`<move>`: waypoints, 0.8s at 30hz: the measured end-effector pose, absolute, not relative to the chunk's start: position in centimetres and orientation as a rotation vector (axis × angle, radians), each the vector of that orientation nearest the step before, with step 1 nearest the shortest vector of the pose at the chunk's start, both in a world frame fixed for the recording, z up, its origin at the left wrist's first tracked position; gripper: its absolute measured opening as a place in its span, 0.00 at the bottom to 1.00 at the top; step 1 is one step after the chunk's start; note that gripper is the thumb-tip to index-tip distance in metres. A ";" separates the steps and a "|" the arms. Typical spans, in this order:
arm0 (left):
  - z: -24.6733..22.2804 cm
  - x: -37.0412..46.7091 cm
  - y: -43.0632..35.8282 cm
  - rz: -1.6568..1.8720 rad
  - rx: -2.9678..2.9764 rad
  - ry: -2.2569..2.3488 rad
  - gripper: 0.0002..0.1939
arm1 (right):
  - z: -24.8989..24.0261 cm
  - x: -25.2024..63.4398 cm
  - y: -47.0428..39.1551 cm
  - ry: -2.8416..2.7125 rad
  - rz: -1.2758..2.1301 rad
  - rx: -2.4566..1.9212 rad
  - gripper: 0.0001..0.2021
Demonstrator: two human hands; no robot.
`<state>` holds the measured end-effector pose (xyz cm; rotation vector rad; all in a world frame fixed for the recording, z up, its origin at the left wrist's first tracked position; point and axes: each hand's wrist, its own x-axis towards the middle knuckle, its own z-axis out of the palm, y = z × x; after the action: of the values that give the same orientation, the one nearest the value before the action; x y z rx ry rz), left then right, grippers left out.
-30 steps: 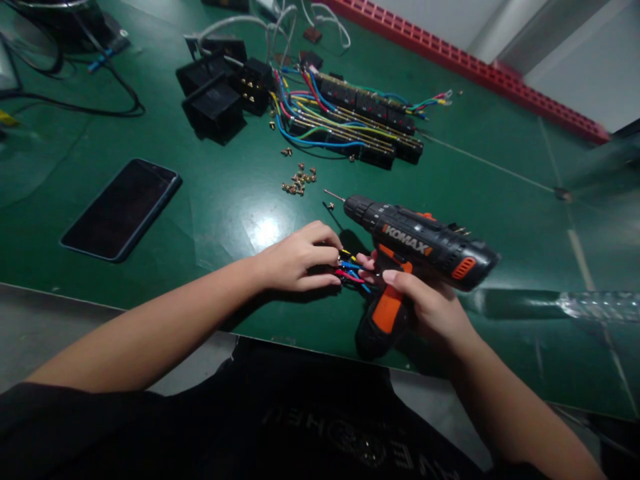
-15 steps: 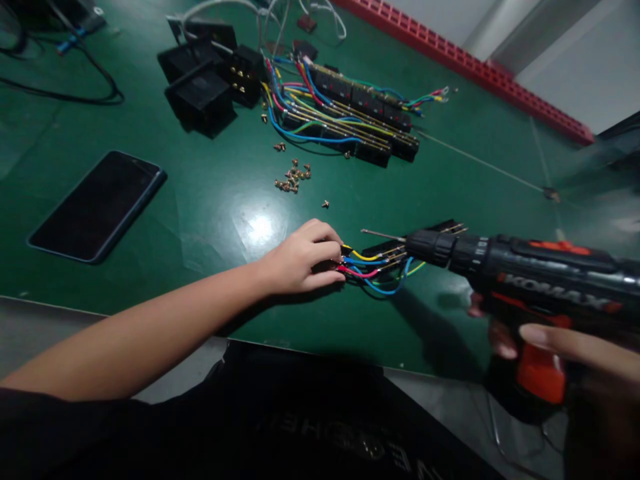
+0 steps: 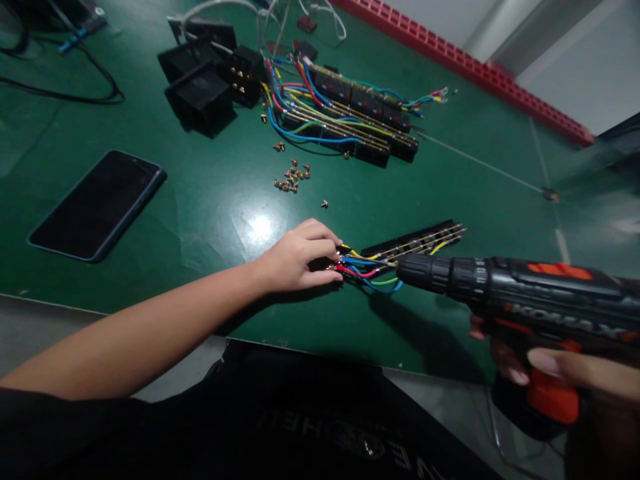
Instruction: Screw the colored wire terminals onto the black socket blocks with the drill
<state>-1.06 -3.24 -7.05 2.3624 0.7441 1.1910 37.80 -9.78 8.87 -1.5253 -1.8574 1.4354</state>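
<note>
My left hand is closed around the near-left end of a wired black strip, partly hidden under the fingers. Yellow, blue, red and green wires run from that end to a black socket strip with brass bars, lying slantwise on the table. At the right, my right hand grips a black and orange cordless drill by its handle. Its long bit points left across the wires, with the tip close to the left fingers; whether it touches a screw I cannot make out.
Several small brass screws lie loose on the green table. Beyond them are more wired socket strips and black plastic housings. A phone rests at left. Red slotted edging lines the far side.
The drill has come down and slightly toward me, and its bit has dropped from above the strip to the wires by the left fingers. The left hand has barely moved.
</note>
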 end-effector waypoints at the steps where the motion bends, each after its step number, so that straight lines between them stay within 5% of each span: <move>1: -7.1 -1.1 -3.2 1.198 2.363 0.740 0.13 | 9.0 37.6 -9.6 -1.862 1.558 -1.475 0.14; 5: -7.1 -1.0 -3.2 1.213 2.369 0.741 0.13 | 9.5 36.3 -8.5 -1.891 1.813 -1.456 0.11; 12: -7.1 -0.9 -3.2 1.228 2.367 0.732 0.13 | 9.6 34.4 -8.2 -1.834 1.738 -1.477 0.16; 24: -7.0 -1.0 -3.1 1.220 2.359 0.736 0.13 | 9.9 38.1 -8.2 -1.943 1.633 -1.666 0.11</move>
<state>-0.99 -3.12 -7.02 2.3588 0.7356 1.2203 38.11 -8.16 9.94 -1.6659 -1.9431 1.6331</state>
